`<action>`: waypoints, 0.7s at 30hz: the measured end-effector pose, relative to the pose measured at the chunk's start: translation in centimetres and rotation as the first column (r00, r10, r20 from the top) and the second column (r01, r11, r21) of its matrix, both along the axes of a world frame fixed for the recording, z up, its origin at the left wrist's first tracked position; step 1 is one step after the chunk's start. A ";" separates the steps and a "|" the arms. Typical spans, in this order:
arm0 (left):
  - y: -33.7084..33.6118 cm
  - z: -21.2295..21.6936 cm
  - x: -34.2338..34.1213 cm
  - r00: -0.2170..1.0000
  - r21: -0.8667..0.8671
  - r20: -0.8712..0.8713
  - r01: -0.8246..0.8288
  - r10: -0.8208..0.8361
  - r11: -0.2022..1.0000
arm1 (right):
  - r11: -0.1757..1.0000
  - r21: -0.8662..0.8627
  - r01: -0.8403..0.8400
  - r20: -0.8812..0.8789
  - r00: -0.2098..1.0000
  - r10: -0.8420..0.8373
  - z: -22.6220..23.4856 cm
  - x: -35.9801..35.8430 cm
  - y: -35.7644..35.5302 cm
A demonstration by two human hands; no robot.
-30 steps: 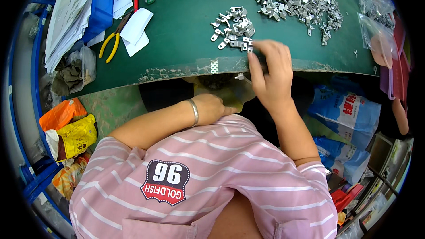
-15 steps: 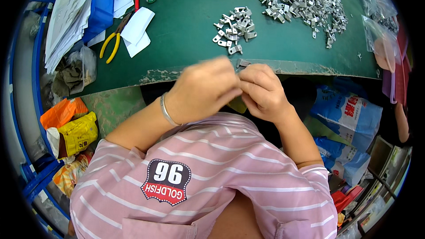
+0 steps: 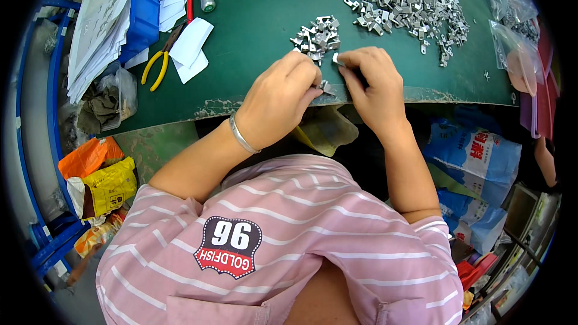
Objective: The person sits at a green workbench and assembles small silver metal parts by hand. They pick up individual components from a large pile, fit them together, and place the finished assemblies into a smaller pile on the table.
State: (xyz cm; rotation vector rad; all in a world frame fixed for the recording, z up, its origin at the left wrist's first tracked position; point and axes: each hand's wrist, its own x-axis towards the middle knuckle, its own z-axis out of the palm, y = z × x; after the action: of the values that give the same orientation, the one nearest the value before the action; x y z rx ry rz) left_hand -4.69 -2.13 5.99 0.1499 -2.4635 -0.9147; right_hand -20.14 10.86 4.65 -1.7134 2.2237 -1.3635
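— Where were the hands at that moment?

— Both were at the near edge of the dark green bench (image 3: 265,36). The left hand (image 3: 278,103) lay curled with its knuckles up, and its grip was pinched shut on a small grey metal bracket (image 3: 326,88) that showed just past the fingertips, right over the worn bench edge. A thin silver bangle (image 3: 242,136) sat on that wrist.

— And the right hand?

— The right hand (image 3: 372,87) was just beside the left, nearly touching it. Its fingers were bent inward and closed on a second small metal piece (image 3: 337,59), of which only a pale tip showed at the fingertips.

— Where were the rest of the parts?

— A small cluster of grey metal brackets (image 3: 316,37) lay on the bench just beyond the two hands. A far larger heap of the same brackets (image 3: 403,0) spread across the far right of the bench, well apart from the hands.

— What else was around?

— Yellow-handled pliers (image 3: 158,63) lay to the left, touching white folded paper slips (image 3: 191,48). A stack of white sheets (image 3: 99,30) overlapped a blue plastic tray (image 3: 144,9) at the left rim. Clear plastic bags (image 3: 512,42) sat at the right edge. Below the bench edge, a yellowish plastic bag (image 3: 325,129) hung under the hands. The person wore a pink striped shirt (image 3: 313,235).
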 end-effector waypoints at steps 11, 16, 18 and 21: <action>0.3 -0.2 2.3 0.987 -0.071 -0.049 0.150 -0.153 0.986 | 0.928 -0.014 -0.371 0.001 0.928 0.371 0.4 1.7 3.2; -0.7 0.0 0.1 0.984 -0.047 0.002 -0.176 0.177 0.983 | 0.996 -0.008 -0.093 -0.083 0.992 0.092 0.9 2.1 -1.0; -1.2 -0.6 -0.4 0.978 -0.093 0.002 -0.207 0.208 0.974 | 1.000 0.023 -0.003 -0.136 0.991 0.006 1.3 2.6 -2.4; -1.6 -0.9 -0.4 0.973 -0.061 -0.020 -0.229 0.228 0.971 | 0.999 -0.037 -0.007 -0.188 0.982 0.000 0.4 2.3 -3.1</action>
State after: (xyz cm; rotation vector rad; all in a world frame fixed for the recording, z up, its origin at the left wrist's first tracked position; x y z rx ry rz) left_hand -5.05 -3.75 5.10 0.3960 -2.3982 -0.7358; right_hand -17.82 7.73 5.01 -1.9341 2.3006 -1.3001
